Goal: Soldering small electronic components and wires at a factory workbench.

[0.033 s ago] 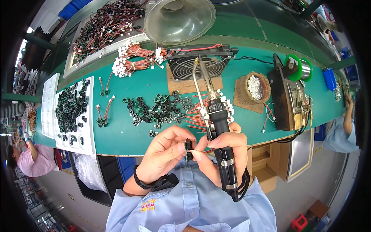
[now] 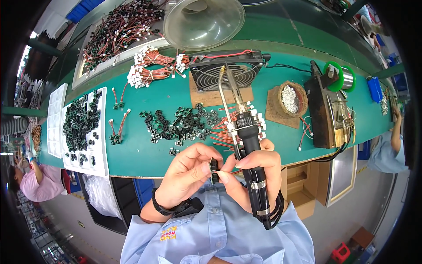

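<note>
My left hand [image 2: 189, 171] pinched a small board [image 2: 214, 170] with black parts, on edge between thumb and fingers, in front of my shirt [image 2: 211, 235] and close to the table's near edge. My right hand [image 2: 257, 169] clasped the soldering iron [image 2: 250, 138] by its black handle, tip pointing away from me, while its thumb and a fingertip met at the board's right side, a bit of red wire [image 2: 237, 172] beside them. I judged the board light, stiff and fragile, best taken by its edges; the iron seemed heavier, safe only by the handle. Beyond lay loose boards [image 2: 178, 125] on the green table [image 2: 151, 160], then a fan [image 2: 205, 79].
</note>
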